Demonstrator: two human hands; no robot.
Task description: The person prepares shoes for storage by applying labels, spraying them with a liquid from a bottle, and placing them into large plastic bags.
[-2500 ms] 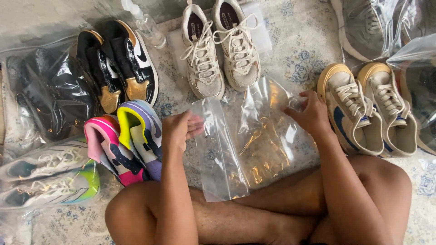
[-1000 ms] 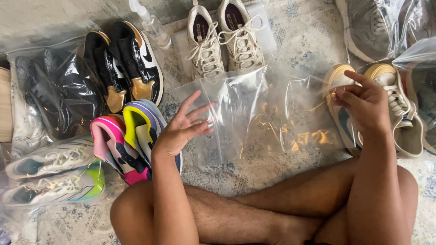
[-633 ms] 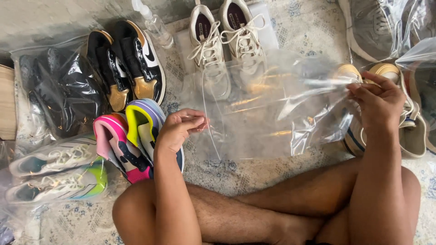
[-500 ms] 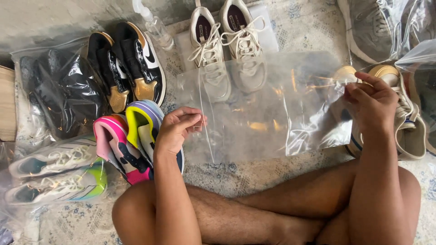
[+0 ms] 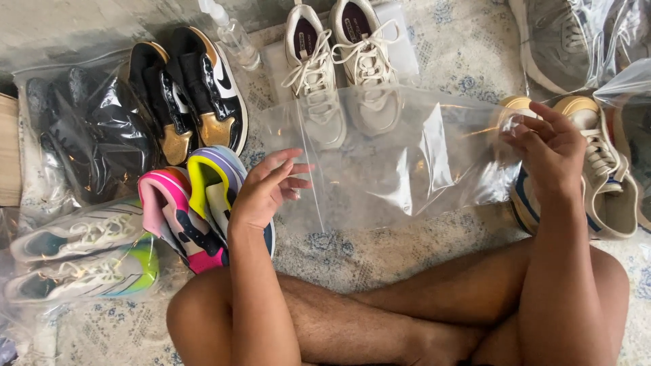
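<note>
A clear plastic bag [image 5: 400,159] is stretched flat over the rug [image 5: 468,61], between both hands. The left hand [image 5: 266,190] has its fingers spread at the bag's left edge, beside bright sneakers [image 5: 196,207]. The right hand [image 5: 546,146] pinches the bag's right edge above tan shoes [image 5: 607,196].

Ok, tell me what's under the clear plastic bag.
Under the clear plastic bag, the toes of the white sneakers and patterned rug show through. Glare hides the rest.

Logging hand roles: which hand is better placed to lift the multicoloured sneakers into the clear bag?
Probably left. The left hand hovers directly above the multicoloured sneakers, fingers loose. The right hand is across the clear plastic bag, pinching its far edge.
</note>
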